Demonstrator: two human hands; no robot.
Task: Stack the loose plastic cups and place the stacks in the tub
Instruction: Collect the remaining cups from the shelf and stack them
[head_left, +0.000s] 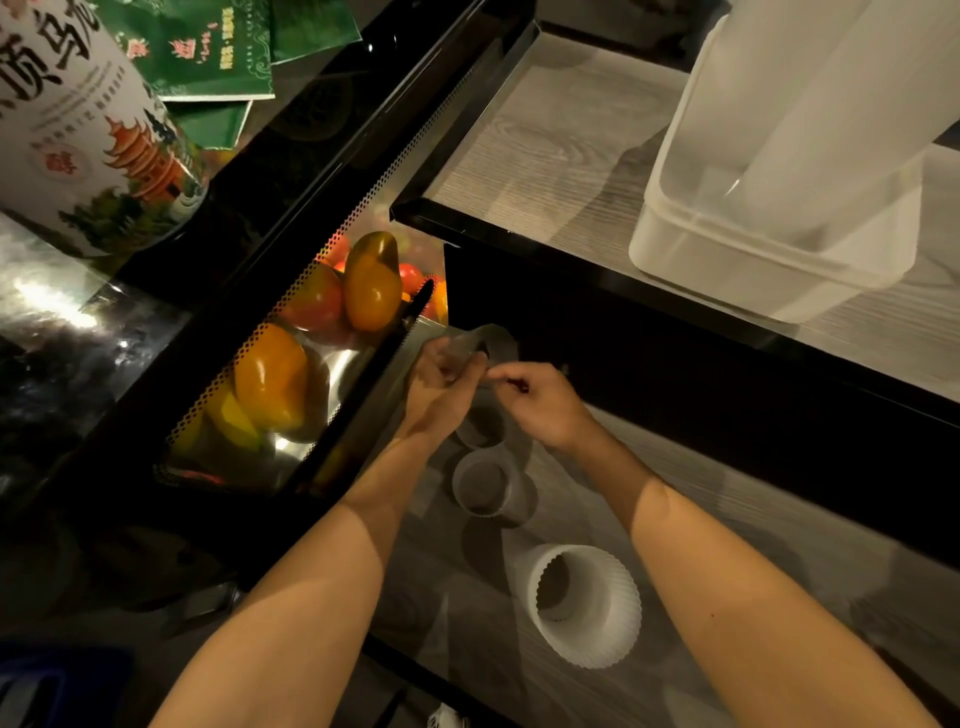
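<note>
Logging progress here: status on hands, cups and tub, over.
Left hand, right hand grip clear cup. Loose cups on lower shelf. Tub on upper shelf, way looks clear.

lower shelf (779, 519): pale wood-grain board with a black front edge
on lower shelf: ribbed white cup (587, 605) nearest, second cup (485, 488) beyond it, third cup (480, 426) just past that, partly hidden
upper shelf (545, 135): same wood grain, black rim
on upper shelf: translucent tub (753, 260), near the front edge
left counter (311, 145): glossy black, bearing a printed tin (88, 130) and green packets (208, 47)
</note>
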